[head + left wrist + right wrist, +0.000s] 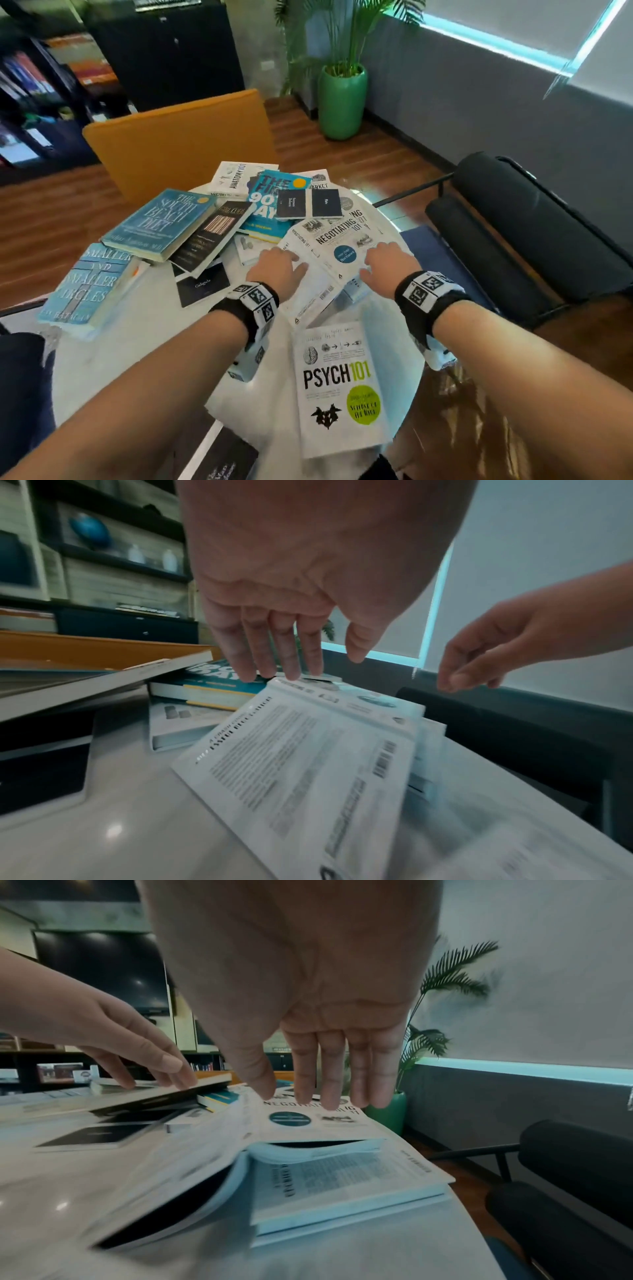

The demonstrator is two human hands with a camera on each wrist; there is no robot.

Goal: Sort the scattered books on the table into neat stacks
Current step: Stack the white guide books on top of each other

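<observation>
A white book titled Negotiating 101 (337,236) lies spread open, covers up, on the white round table (144,342), partly on another white book (342,1185). My left hand (287,263) is over its back cover (308,750), fingers (284,656) straight, tips at the spine's far end. My right hand (376,260) is over the front cover (308,1121) with straight fingers (332,1074) reaching the title. I cannot tell whether either hand touches the book. Psych 101 (337,387) lies flat near me.
To the left, South Beach Diet (161,222), Smaller and Smaller Circles (89,284) and a dark book (209,236) overlap. The First 90 Days (270,205), Anatomy 101 (233,178) and small dark booklets (291,204) lie at the back. An orange chair (178,144) and a black chair (534,233) flank the table.
</observation>
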